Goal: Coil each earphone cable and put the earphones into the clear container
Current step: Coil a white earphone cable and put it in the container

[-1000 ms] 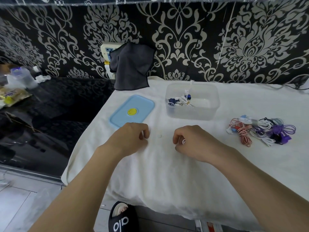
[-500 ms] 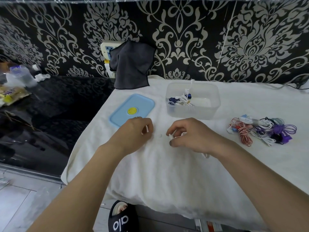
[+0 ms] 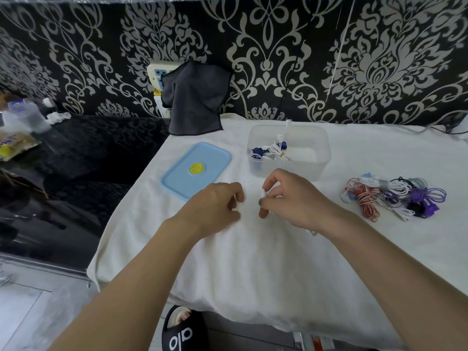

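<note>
My left hand [image 3: 217,203] and my right hand [image 3: 291,198] meet over the white cloth, just in front of the clear container [image 3: 319,148]. Both pinch a white earphone cable [image 3: 264,194]; a small loop of it shows under my right wrist. Most of the cable is hidden by my fingers. The container holds coiled white and dark blue earphones [image 3: 272,152], with one white end sticking up. A pile of uncoiled earphones [image 3: 395,196], red-white, white, purple and black, lies on the cloth to the right.
The container's light blue lid [image 3: 196,169] with a yellow centre lies left of the container. A dark cloth [image 3: 197,97] hangs on the wall behind. A black glossy surface with bottles lies left. The white-covered table [image 3: 253,262] ends near my forearms; a slipper sits on the floor below.
My right hand has lifted from a closed fist and moved up and left, fingers now spread around the cable. My left hand has shifted slightly toward it.
</note>
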